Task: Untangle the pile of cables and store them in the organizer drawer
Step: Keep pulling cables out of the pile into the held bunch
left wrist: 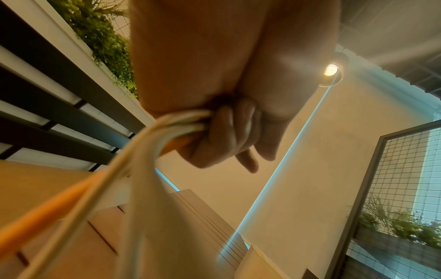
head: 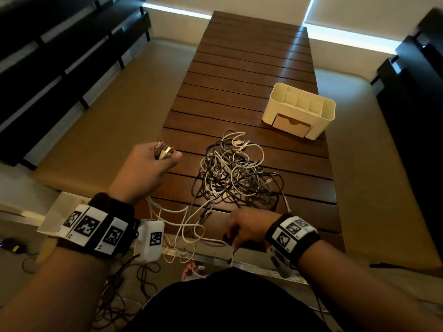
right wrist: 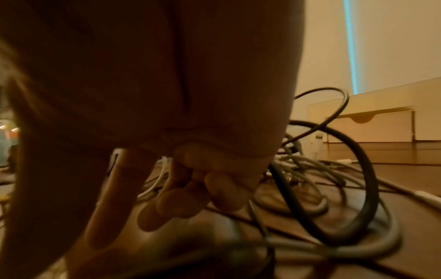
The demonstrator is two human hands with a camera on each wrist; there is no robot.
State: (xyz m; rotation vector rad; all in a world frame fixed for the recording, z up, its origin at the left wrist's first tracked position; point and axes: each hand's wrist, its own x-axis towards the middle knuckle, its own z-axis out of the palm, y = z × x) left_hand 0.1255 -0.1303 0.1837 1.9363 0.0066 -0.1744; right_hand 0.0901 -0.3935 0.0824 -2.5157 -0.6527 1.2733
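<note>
A tangled pile of white, grey and black cables (head: 236,174) lies on the brown slatted table (head: 251,68). My left hand (head: 155,161) is raised left of the pile and grips a bunch of cable plug ends (head: 163,150). In the left wrist view its fingers (left wrist: 222,132) curl round white and orange cables (left wrist: 183,120) that trail down. My right hand (head: 236,230) is at the table's near edge with curled fingers (right wrist: 198,190) holding a thin cable from the loose strands (head: 189,226). The cream organizer (head: 275,104) stands at the far right, its drawer (head: 291,125) closed.
Dark slatted benches (head: 60,68) line the left side, and another dark one (head: 419,92) stands on the right. More cables and a small dark device (head: 12,245) lie on the floor near my legs. Beyond the organizer the tabletop runs on.
</note>
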